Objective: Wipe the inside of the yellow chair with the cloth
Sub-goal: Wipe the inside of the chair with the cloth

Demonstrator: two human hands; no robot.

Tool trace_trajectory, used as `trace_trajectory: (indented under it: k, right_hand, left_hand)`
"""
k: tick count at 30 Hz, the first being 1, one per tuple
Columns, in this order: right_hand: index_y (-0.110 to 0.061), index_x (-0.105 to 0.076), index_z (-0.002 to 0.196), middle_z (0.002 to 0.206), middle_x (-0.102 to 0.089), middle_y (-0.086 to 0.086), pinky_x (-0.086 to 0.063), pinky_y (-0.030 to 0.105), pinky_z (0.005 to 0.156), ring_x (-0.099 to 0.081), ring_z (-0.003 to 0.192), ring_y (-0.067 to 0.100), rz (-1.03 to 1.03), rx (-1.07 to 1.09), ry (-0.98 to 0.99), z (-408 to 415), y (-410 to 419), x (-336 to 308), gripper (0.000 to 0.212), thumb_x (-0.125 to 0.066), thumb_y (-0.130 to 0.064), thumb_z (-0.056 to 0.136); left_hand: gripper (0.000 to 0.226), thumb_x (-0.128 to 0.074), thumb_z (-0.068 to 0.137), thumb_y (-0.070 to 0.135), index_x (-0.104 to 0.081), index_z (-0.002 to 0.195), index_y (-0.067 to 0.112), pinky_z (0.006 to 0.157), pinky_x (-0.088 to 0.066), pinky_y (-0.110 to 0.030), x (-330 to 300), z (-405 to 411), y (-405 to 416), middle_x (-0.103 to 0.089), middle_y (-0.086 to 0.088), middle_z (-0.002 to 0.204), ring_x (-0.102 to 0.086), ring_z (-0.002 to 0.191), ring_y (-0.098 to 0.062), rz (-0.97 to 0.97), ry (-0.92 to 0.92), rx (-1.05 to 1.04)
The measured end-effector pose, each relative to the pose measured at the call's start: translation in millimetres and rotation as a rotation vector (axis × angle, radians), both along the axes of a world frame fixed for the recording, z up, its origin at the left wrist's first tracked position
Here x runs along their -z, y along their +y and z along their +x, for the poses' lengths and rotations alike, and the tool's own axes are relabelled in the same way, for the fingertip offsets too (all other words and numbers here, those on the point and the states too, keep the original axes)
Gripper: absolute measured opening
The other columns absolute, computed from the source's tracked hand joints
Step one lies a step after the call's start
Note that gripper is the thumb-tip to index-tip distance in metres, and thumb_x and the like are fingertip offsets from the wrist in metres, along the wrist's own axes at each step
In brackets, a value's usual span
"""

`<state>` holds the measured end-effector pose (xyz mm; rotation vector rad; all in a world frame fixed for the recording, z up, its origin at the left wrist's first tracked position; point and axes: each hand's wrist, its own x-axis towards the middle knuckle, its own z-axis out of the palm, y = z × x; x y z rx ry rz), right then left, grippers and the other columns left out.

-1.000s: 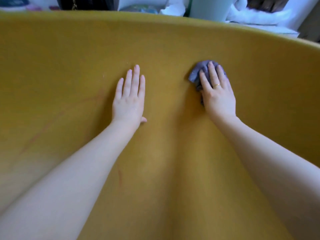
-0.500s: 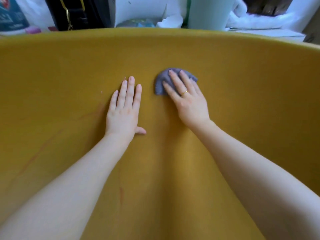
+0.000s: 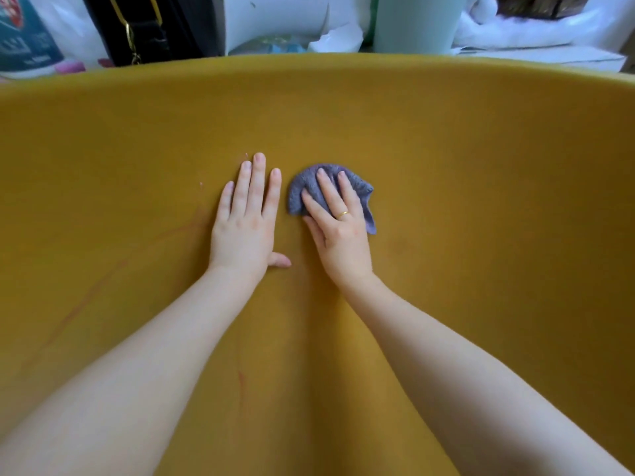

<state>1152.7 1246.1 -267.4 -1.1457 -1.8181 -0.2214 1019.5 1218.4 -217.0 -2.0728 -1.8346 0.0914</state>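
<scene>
The yellow chair fills nearly the whole view; I look into its curved inner wall. A small bunched purple-grey cloth lies flat on that wall near the middle. My right hand presses on the cloth with straight fingers, covering much of it; a gold ring is on one finger. My left hand rests flat on the yellow surface just left of the cloth, fingers straight and together, thumb out to the right.
Faint reddish streaks mark the chair's left inner side and a short one sits lower middle. Beyond the rim stand a black bag, a pale green cylinder, white bedding and a printed bag.
My right hand has slid the cloth leftward along the chair wall, from well right of the left hand to right beside it. The left hand stays flat in place.
</scene>
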Motion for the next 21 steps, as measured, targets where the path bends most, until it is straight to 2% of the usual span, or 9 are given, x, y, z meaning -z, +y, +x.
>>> trace_trajectory:
  k: [2,4,6,8,12,14,17,19,21]
  right_hand:
    - [-0.005,-0.066,0.112,0.128,-0.056,0.019,-0.03,0.034,0.108,-0.046,0.122,0.04,0.036,-0.043,-0.151,18.7,5.3,-5.1,0.03,-0.049,-0.007,0.087]
    - [-0.003,-0.066,0.11,0.125,-0.057,0.022,-0.037,0.039,0.102,-0.048,0.119,0.042,0.108,0.009,-0.171,44.8,16.5,-24.3,0.029,-0.053,0.002,0.085]
    - [-0.004,-0.067,0.11,0.125,-0.057,0.022,-0.034,0.035,0.101,-0.047,0.119,0.042,0.174,0.163,-0.081,70.0,31.0,-47.1,0.031,-0.06,0.008,0.082]
    - [-0.008,-0.067,0.111,0.125,-0.058,0.018,-0.034,0.034,0.1,-0.048,0.119,0.042,0.193,0.265,-0.036,75.7,37.1,-57.3,0.031,-0.062,0.005,0.083]
    - [-0.004,-0.064,0.114,0.129,-0.054,0.021,-0.026,0.032,0.108,-0.043,0.124,0.041,0.141,0.207,-0.023,52.7,28.0,-33.3,0.026,-0.056,-0.006,0.089]
    - [0.0,-0.063,0.113,0.128,-0.054,0.024,-0.028,0.04,0.108,-0.044,0.123,0.042,0.048,0.102,-0.15,40.1,4.7,-4.4,0.031,-0.05,-0.014,0.089]
    - [-0.001,-0.067,0.105,0.123,-0.059,0.022,-0.043,0.052,0.095,-0.051,0.116,0.045,-0.115,-0.071,-0.327,31.9,-40.5,35.6,0.032,-0.052,-0.018,0.084]
    - [-0.005,-0.069,0.105,0.124,-0.059,0.017,-0.047,0.054,0.089,-0.054,0.115,0.041,-0.209,-0.143,-0.477,41.6,-53.2,37.9,0.033,-0.047,-0.016,0.083]
    - [-0.01,-0.07,0.104,0.123,-0.061,0.013,-0.048,0.053,0.088,-0.056,0.112,0.038,-0.186,-0.114,-0.59,66.8,-39.0,17.3,0.039,-0.039,-0.018,0.082]
  left_hand:
    - [0.133,-0.064,0.066,0.067,0.025,0.144,0.007,0.116,0.004,-0.038,-0.6,-0.3,-0.4,0.027,-0.018,0.151,0.019,0.142,-0.03,-0.005,0.006,-0.004]
    - [0.134,-0.063,0.065,0.068,0.026,0.143,0.007,0.116,0.004,-0.038,-0.4,-0.9,0.0,0.028,-0.018,0.151,0.019,0.142,-0.03,-0.009,0.007,-0.007]
    - [0.134,-0.061,0.066,0.07,0.028,0.142,0.006,0.116,0.004,-0.038,0.9,-1.8,1.3,0.029,-0.019,0.15,0.02,0.142,-0.031,-0.01,0.019,-0.008]
    - [0.133,-0.061,0.066,0.07,0.028,0.142,0.006,0.115,0.005,-0.039,2.1,-2.8,1.6,0.029,-0.02,0.15,0.02,0.142,-0.032,-0.011,0.021,-0.004]
    - [0.134,-0.063,0.065,0.069,0.025,0.144,0.006,0.116,0.005,-0.039,2.2,-2.7,1.7,0.026,-0.02,0.151,0.018,0.142,-0.032,-0.003,0.009,0.009]
    - [0.134,-0.067,0.064,0.065,0.022,0.145,0.006,0.116,0.004,-0.039,0.6,-0.2,0.3,0.025,-0.02,0.152,0.017,0.143,-0.032,-0.011,-0.01,0.003]
    - [0.133,-0.068,0.065,0.063,0.021,0.146,0.007,0.116,0.003,-0.038,-2.3,3.0,-2.6,0.025,-0.019,0.152,0.017,0.143,-0.031,-0.016,-0.019,-0.013]
    - [0.132,-0.067,0.066,0.063,0.022,0.145,0.007,0.116,0.002,-0.038,-3.8,5.1,-4.9,0.025,-0.019,0.152,0.016,0.143,-0.031,-0.018,-0.013,-0.033]
    - [0.133,-0.068,0.066,0.063,0.022,0.145,0.006,0.116,0.002,-0.037,-4.3,8.2,-6.7,0.025,-0.019,0.152,0.015,0.143,-0.031,-0.027,-0.005,-0.054]
